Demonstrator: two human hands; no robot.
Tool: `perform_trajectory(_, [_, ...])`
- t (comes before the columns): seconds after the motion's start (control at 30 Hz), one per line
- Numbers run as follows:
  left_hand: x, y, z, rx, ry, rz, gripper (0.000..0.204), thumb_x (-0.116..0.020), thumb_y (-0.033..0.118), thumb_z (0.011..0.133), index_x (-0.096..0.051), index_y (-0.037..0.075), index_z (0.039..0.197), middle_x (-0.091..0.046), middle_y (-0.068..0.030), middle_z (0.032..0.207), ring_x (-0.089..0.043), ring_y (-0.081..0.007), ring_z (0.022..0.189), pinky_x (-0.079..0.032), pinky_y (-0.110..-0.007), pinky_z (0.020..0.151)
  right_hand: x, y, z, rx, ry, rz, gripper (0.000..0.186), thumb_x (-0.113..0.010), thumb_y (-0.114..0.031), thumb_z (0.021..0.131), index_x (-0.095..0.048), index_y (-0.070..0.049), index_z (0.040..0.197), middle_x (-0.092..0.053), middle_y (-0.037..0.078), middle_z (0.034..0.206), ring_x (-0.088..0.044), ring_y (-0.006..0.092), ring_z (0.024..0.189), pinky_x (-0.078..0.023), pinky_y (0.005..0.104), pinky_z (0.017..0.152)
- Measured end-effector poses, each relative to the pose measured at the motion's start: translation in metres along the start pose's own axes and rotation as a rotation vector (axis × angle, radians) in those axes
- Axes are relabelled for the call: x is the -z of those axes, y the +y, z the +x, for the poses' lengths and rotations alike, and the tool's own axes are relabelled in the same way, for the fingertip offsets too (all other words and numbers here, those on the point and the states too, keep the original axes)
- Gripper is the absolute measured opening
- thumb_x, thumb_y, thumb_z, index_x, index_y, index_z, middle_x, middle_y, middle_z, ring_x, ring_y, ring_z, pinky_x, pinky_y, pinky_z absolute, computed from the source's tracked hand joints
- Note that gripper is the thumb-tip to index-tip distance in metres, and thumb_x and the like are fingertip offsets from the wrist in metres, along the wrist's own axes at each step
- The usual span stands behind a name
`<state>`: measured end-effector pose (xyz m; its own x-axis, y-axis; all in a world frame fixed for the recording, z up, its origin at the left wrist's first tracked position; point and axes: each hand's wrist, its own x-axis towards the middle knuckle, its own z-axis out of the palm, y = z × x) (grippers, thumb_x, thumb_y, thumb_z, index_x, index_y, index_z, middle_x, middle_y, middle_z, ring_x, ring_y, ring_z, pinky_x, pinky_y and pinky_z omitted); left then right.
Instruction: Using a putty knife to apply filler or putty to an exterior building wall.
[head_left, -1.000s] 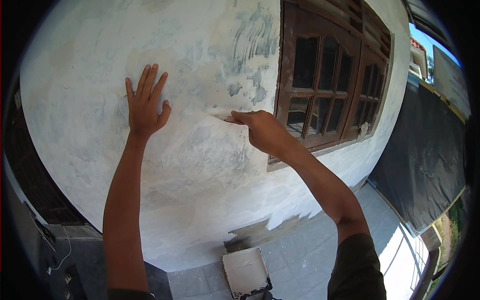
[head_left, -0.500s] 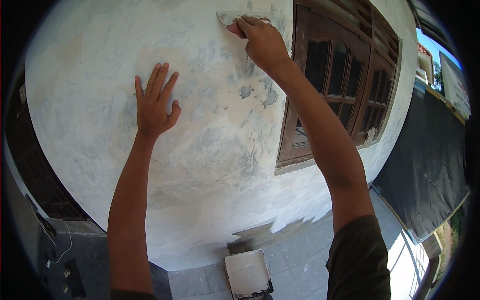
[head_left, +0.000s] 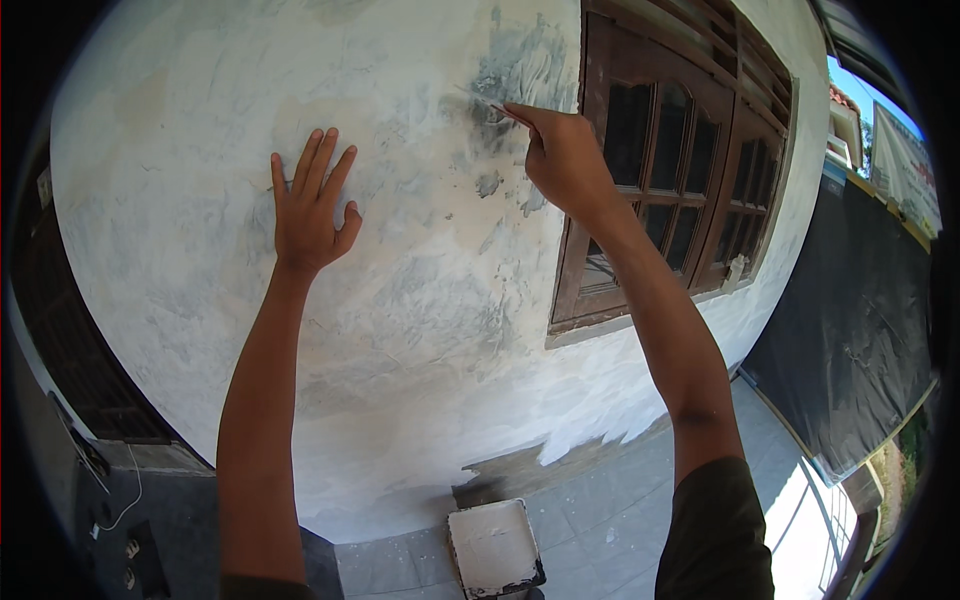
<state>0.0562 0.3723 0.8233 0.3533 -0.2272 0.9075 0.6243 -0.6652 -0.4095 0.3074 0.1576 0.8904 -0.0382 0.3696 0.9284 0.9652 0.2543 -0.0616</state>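
Note:
My left hand [head_left: 308,212] lies flat on the patchy white and grey wall [head_left: 400,300], fingers spread and nothing in it. To its right and a little higher, my right hand [head_left: 568,160] is closed on a putty knife [head_left: 505,108]. The knife now shows almost edge-on, its thin blade reaching left to a dark grey, streaky patch of wall; whether the blade presses on the wall I cannot tell. My fingers hide most of its handle. Chipped grey spots show on the wall just below.
A brown wooden window [head_left: 660,150] with dark panes sits close to my right hand and forearm. On the grey tiled floor [head_left: 600,510] below stands a square tray [head_left: 495,545] of pale paste. A black sheet [head_left: 840,320] hangs at the right; a white cable [head_left: 138,490] lies lower left.
My right hand has come down the wall with the putty knife and turned it edge-on. Where it was, a dark, streaky patch now shows. My left hand has stayed in place.

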Motion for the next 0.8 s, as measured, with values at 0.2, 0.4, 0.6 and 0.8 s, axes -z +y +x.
perform_trajectory(0.2, [-0.001, 0.006, 0.007, -0.023, 0.012, -0.014, 0.068, -0.056, 0.016, 0.08, -0.052, 0.014, 0.148, -0.039, -0.0092, 0.163, -0.031, -0.0274, 0.154, -0.009, -0.067, 0.122, -0.076, 0.054, 0.03, 0.441, 0.349, -0.541, 0.057, -0.057, 0.006, 0.087, -0.046, 0.012, 0.142, -0.047, 0.029, 0.149, -0.047, 0.0441, 0.137, -0.042, 0.0508, 0.113])
perform_trajectory(0.4, [-0.008, 0.007, 0.007, -0.023, 0.003, -0.02, 0.069, -0.057, 0.016, 0.079, -0.052, 0.014, 0.148, -0.039, -0.0095, 0.163, -0.031, -0.0275, 0.153, -0.009, -0.068, 0.121, -0.098, 0.045, -0.079, 0.322, 0.041, -0.44, 0.058, -0.056, 0.003, 0.089, -0.043, 0.013, 0.145, -0.042, 0.031, 0.152, -0.042, 0.0463, 0.142, -0.038, 0.0505, 0.118])
perform_trajectory(0.6, [-0.003, -0.002, 0.0, -0.008, 0.014, 0.0, 0.069, -0.057, 0.016, 0.079, -0.052, 0.014, 0.148, -0.039, -0.0092, 0.163, -0.031, -0.0271, 0.154, -0.009, -0.067, 0.122, -0.004, -0.006, -0.049, -0.037, -0.262, -0.075, 0.045, -0.051, 0.013, 0.077, -0.077, 0.0, 0.111, -0.073, 0.027, 0.085, -0.073, 0.0347, 0.074, -0.057, 0.0383, 0.076])
perform_trajectory(0.8, [-0.001, 0.004, 0.007, -0.017, 0.011, -0.007, 0.067, -0.058, 0.019, 0.08, -0.054, 0.015, 0.147, -0.04, -0.008, 0.162, -0.032, -0.0257, 0.154, -0.009, -0.066, 0.122, 0.022, 0.008, 0.101, 0.147, 0.282, -0.336, 0.035, -0.051, 0.01, 0.083, -0.071, 0.004, 0.111, -0.07, 0.027, 0.106, -0.066, 0.044, 0.102, -0.052, 0.0517, 0.089])
